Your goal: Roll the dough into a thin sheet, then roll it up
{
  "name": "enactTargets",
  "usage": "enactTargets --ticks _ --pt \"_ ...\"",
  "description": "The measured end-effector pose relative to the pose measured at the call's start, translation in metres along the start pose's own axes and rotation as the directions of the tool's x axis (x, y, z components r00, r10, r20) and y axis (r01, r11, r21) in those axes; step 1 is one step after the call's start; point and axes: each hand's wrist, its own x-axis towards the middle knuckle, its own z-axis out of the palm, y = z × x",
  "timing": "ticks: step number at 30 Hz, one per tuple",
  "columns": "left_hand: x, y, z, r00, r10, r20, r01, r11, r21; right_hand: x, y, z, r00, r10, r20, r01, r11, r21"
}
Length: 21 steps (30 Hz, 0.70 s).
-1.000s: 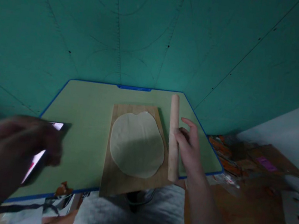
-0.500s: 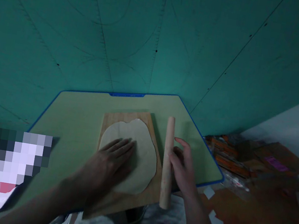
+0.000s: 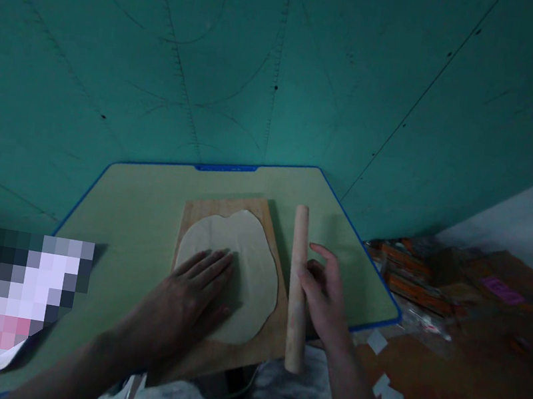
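Note:
A flattened sheet of pale dough with a wavy edge lies on a wooden board. Over its left part rests my left hand, palm down with the fingers stretched out. To the right of the board, a wooden rolling pin stretches lengthwise away from me. My right hand holds it by the middle, thumb on the near side; some of the fingers are hidden behind the hand and pin.
The board sits on a light green table with a blue rim, against a green wall. Cardboard and plastic-wrapped items lie on the floor at right, near white scraps. A pixelated patch covers the lower left.
My left hand has shifted slightly left and toward me on the dough. The rolling pin's far end has tipped slightly left, while my right hand keeps its hold. The view has shifted a little.

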Motion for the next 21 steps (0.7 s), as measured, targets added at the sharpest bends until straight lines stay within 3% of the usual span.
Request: enactTargets --ticks 3,6,11,15,18,21 --pt "-0.007 -0.004 -0.007 1.000 -0.008 0.018 0.009 0.999 -0.047 -0.001 -0.003 0.000 1.000 0.000 0.028 0.002 0.998 -0.056" --pt "-0.014 -0.018 -0.020 0.996 -0.092 0.013 0.093 0.988 -0.122 -0.002 -0.013 0.008 0.990 -0.008 0.141 0.041 0.971 -0.233" --pt "0.005 -0.050 -0.033 0.962 -0.254 -0.097 0.227 0.948 -0.222 0.009 -0.038 0.058 0.941 -0.015 0.338 0.224 0.777 -0.589" --pt "0.048 -0.069 -0.015 0.943 -0.252 -0.218 0.188 0.942 -0.278 0.013 -0.050 0.099 0.899 0.025 0.437 0.352 0.551 -0.756" --pt "0.075 -0.079 0.008 0.962 -0.232 -0.145 0.185 0.942 -0.279 0.007 -0.056 0.105 0.884 -0.010 0.467 0.433 0.393 -0.811" --pt "0.085 -0.082 0.026 0.992 -0.125 -0.035 0.114 0.970 -0.215 -0.007 -0.056 0.094 0.810 -0.121 0.573 0.566 0.416 -0.712"
